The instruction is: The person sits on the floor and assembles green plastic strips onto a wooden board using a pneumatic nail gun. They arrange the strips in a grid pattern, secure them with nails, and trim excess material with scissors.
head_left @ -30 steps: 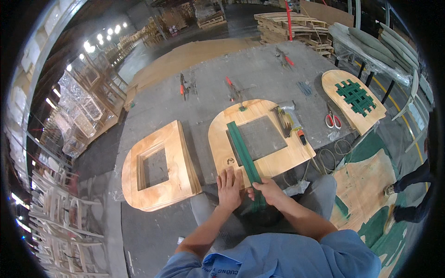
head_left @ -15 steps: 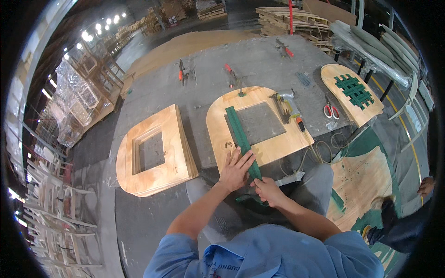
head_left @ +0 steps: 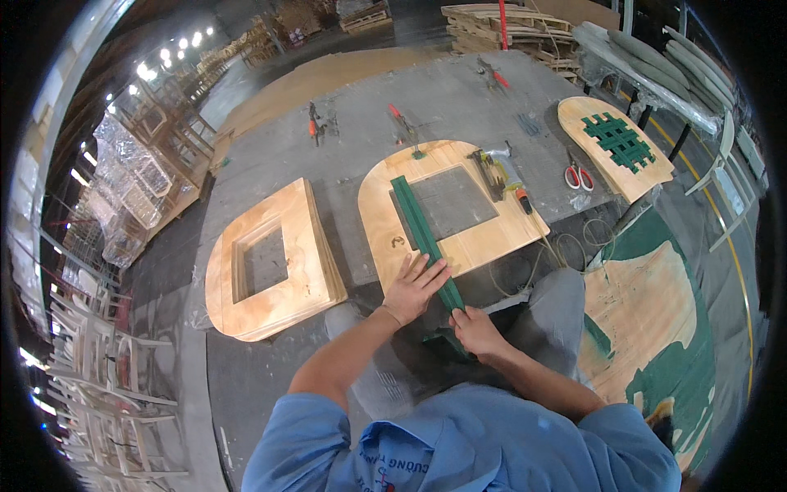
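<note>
Both hands work one green webbing strap [head_left: 420, 231] laid across the open wooden seat frame [head_left: 459, 246] on the surface: my left hand [head_left: 414, 287] presses flat, fingers spread, pinning it, while my right hand [head_left: 474, 330] grips its near end to pull it taut.

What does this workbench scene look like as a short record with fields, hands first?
left hand: flat on the green strap, pressing it onto the wooden seat frame
right hand: grip closed on the strap's near end, at the frame's edge
second frame: to the left, untouched
tools: stapler on the frame, scissors to the right
far right: seat frame with woven straps
</note>
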`<state>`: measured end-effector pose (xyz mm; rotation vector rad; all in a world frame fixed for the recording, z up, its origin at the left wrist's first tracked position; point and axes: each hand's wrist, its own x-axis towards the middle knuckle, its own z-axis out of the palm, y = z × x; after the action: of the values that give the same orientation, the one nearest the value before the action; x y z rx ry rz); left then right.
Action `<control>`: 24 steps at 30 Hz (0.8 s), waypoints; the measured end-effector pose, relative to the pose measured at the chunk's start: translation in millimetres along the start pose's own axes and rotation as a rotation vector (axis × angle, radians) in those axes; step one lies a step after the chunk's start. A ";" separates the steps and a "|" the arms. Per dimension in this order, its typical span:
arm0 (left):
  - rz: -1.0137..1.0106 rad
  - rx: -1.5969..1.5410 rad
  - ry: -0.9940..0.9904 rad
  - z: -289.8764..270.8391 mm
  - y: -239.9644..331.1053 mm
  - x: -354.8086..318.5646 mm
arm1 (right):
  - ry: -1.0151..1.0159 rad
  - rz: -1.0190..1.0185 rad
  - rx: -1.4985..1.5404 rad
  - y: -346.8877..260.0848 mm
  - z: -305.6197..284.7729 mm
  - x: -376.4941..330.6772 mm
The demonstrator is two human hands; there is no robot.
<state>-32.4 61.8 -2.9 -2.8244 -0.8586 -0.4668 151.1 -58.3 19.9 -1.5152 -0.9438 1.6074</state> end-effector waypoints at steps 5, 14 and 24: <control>0.020 0.043 -0.016 4.5 0.2 -1.3 | -0.017 0.026 -0.011 0.2 -5.4 -6.0; 0.053 0.048 -0.035 5.4 -1.5 0.3 | -0.002 0.051 -0.066 3.6 -11.2 -8.7; 0.025 -0.002 -0.035 7.6 -5.0 -3.3 | -0.014 -0.142 -0.897 55.8 -16.8 45.9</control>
<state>-35.9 66.0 -10.8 -2.8497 -0.8283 -0.4154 164.6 -43.5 -51.6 -1.9267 -1.8871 1.1202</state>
